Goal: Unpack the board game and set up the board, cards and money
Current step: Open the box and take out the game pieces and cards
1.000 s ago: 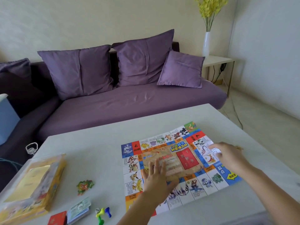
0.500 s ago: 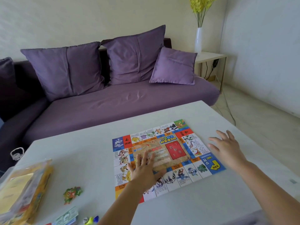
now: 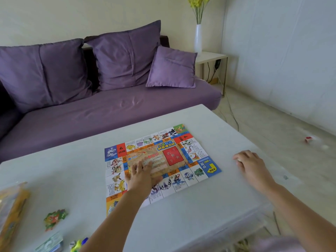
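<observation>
Banknotes (image 3: 50,242) lie at the near edge of the table (image 3: 181,224). Mid-table, the left hand (image 3: 141,174) presses flat-fingered on the unfolded board (image 3: 171,157); the right hand (image 3: 251,164) rests beside it, loosely curled, apparently empty. Released, the creased sheet may spring up.

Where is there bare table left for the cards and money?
Biggest bare patch: table left of the board, back toward the sofa. Also the strip between board and sofa-side edge, and the near strip between board and front edge. Right of the board is narrow, with the right hand there. Crowded: near-left corner, with box, green piece, money, pawns.
</observation>
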`<state>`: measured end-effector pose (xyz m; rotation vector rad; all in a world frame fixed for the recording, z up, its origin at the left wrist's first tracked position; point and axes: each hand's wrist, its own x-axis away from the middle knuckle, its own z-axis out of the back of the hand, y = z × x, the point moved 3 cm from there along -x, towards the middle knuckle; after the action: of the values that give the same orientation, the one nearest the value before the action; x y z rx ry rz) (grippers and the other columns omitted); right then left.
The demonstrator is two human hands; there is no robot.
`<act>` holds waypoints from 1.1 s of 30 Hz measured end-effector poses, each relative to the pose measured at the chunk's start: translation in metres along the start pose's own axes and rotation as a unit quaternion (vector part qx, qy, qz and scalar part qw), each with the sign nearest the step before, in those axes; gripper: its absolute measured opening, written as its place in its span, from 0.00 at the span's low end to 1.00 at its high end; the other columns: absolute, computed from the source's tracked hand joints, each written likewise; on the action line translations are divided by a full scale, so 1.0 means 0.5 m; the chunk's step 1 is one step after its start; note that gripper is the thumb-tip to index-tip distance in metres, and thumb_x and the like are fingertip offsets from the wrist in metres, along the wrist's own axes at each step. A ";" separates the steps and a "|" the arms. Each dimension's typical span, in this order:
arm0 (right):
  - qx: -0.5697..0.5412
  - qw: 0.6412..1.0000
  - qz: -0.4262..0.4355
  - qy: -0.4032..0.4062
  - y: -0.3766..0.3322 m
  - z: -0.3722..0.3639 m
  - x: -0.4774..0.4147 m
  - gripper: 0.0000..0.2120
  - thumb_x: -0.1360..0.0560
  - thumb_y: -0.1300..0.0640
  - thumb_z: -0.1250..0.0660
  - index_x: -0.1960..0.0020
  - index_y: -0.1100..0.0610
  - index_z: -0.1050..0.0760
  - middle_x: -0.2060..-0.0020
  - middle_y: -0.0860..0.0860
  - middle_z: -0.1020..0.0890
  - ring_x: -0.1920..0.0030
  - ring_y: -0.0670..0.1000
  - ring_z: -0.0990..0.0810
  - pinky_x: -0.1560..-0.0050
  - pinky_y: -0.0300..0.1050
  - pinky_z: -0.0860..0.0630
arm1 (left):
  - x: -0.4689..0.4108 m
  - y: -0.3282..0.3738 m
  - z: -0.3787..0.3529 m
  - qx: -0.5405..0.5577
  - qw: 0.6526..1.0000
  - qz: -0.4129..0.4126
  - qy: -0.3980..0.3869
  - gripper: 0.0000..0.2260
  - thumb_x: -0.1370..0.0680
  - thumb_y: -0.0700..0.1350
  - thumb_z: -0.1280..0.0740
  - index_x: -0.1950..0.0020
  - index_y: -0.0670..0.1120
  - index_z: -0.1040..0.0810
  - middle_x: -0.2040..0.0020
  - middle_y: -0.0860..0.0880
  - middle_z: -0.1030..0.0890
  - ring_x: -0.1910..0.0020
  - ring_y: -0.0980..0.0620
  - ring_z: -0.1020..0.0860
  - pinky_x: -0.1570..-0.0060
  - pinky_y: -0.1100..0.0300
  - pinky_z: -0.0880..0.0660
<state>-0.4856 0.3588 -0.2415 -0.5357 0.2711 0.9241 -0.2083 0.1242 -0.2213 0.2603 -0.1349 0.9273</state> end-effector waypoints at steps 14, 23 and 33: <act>0.005 0.998 -0.018 0.056 -0.022 0.085 0.022 0.12 0.31 0.62 0.26 0.48 0.56 0.20 0.52 0.53 0.19 0.51 0.62 0.21 0.42 0.59 0.31 | 0.022 -0.002 -0.013 0.026 0.998 -0.033 0.037 0.26 0.21 0.57 0.40 0.25 0.51 0.40 0.28 0.48 0.35 0.28 0.46 0.38 0.31 0.44 0.38; -0.154 0.962 0.159 -0.161 -0.291 0.023 0.051 0.12 0.24 0.59 0.33 0.40 0.53 0.23 0.43 0.45 0.24 0.41 0.45 0.26 0.43 0.40 0.29 | 0.131 -0.017 0.048 0.230 0.964 -0.044 0.129 0.13 0.20 0.46 0.39 0.36 0.47 0.28 0.32 0.49 0.30 0.52 0.55 0.25 0.53 0.64 0.29; -0.161 0.885 0.310 -0.306 -0.583 -0.056 0.169 0.07 0.20 0.55 0.43 0.49 0.54 0.27 0.47 0.45 0.26 0.45 0.44 0.29 0.43 0.37 0.32 | 0.341 -0.232 0.094 0.181 0.958 0.068 0.212 0.07 0.22 0.48 0.34 0.53 0.48 0.32 0.49 0.53 0.30 0.51 0.53 0.30 0.57 0.63 0.39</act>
<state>-0.1989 0.2599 -0.2089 -0.4324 -0.3191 1.7311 -0.0139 0.1762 -0.1564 0.3874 0.4223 1.1234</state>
